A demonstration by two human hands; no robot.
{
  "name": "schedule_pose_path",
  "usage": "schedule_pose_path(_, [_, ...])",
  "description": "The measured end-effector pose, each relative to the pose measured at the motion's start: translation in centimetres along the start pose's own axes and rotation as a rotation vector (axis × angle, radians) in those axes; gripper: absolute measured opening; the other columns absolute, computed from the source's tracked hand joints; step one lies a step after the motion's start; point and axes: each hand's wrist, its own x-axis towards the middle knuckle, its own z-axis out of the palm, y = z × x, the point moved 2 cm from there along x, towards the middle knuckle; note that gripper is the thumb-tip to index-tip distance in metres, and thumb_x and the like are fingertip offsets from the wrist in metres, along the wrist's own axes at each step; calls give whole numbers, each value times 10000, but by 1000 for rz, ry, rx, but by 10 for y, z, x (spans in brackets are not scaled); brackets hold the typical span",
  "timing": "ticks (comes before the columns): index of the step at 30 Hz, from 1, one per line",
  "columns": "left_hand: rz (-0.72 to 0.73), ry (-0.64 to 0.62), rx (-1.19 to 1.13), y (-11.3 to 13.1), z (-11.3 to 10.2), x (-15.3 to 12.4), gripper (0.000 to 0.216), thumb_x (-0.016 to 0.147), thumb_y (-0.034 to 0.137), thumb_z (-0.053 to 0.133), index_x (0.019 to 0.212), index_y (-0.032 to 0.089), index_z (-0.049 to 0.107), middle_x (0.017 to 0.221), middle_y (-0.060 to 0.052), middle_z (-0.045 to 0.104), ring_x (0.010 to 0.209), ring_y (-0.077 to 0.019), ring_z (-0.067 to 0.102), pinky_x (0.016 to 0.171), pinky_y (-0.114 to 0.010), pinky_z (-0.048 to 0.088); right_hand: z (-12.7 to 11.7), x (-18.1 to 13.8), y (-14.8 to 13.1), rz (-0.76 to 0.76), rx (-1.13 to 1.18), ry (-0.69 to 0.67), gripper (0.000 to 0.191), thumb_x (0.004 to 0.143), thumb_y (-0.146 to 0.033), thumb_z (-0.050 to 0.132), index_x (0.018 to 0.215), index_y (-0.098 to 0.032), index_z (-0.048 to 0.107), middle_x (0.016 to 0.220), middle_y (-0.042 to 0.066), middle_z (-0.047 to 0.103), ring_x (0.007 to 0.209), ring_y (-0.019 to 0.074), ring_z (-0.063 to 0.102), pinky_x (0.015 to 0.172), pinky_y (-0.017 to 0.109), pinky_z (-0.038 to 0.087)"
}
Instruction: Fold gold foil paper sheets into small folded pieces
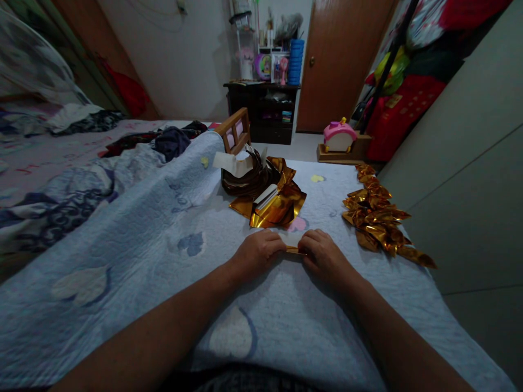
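Observation:
Between my two hands is a small strip of gold foil paper [293, 250], mostly covered by my fingers. My left hand [259, 251] pinches its left end, and my right hand [322, 253] grips the right end. Both hands rest low over the bedspread. Just beyond them lie loose sheets of shiny gold foil paper [281, 204] with pale undersides, beside a curled stack of dark-edged paper [249, 177]. To the right of my right hand is a pile of folded gold foil pieces [378, 218], some of them pointed and overlapping.
A light blue quilted bedspread [163, 305] with heart shapes lies under everything. Rumpled clothes and bedding [122, 169] spread along the left. Past the bed's far end stand a wooden rail [235, 130], a dark cabinet [263, 109] and a pink toy [340, 136]. A pale wardrobe [469, 190] borders the right side.

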Motion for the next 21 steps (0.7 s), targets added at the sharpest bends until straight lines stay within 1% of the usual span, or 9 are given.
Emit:
schedule_pose_path(4, [-12, 27, 8, 0, -1, 1, 140, 953, 143, 567, 926, 175, 701, 909, -56, 694, 867, -196, 600, 786, -309, 451, -3, 0, -7, -22, 25, 21, 148, 800, -34, 585, 819, -180, 602, 874, 59, 617, 875, 219, 515, 792, 328, 372])
schedule_pose_path(8, [-50, 57, 68, 2, -4, 2, 144, 937, 135, 580, 834, 177, 671, 882, -52, 684, 862, -206, 568, 788, -329, 438, -1, 0, -17, -87, 60, -1, 145, 825, -42, 611, 805, -183, 581, 876, 47, 605, 869, 206, 508, 800, 323, 371])
schedule_pose_path(11, [-71, 46, 101, 2, -3, 3, 157, 924, 122, 580, 801, 173, 662, 870, -56, 674, 853, -213, 549, 779, -340, 437, 4, 0, -21, -128, 69, -21, 156, 803, -25, 606, 817, -179, 594, 887, 52, 600, 871, 207, 498, 796, 332, 367])
schedule_pose_path(14, [-62, 2, 72, 1, -2, 2, 157, 899, 91, 570, 816, 171, 677, 870, -58, 664, 853, -212, 552, 769, -340, 441, 6, -1, -22, -159, 82, -52, 154, 791, -31, 597, 834, -178, 618, 884, 52, 597, 862, 207, 494, 790, 340, 367])
schedule_pose_path(17, [-45, -32, 20, 0, -3, 1, 165, 847, 61, 577, 857, 169, 701, 888, -59, 667, 853, -210, 566, 771, -343, 443, 5, -3, -23, -165, 98, -83, 149, 810, -54, 594, 859, -181, 652, 897, 55, 609, 875, 209, 503, 807, 349, 372])
schedule_pose_path(19, [-41, -33, -15, 0, -4, 1, 176, 820, 57, 584, 872, 166, 712, 889, -61, 667, 854, -210, 577, 778, -344, 447, 4, -3, -23, -160, 103, -91, 139, 836, -76, 600, 880, -184, 674, 913, 59, 622, 887, 212, 513, 819, 354, 374])
schedule_pose_path(21, [-44, -22, -71, 0, -4, 0, 166, 834, 78, 582, 885, 160, 717, 889, -64, 660, 859, -205, 587, 784, -334, 456, 4, -3, -23, -154, 103, -86, 115, 871, -109, 612, 900, -187, 691, 923, 60, 635, 894, 214, 521, 823, 355, 373])
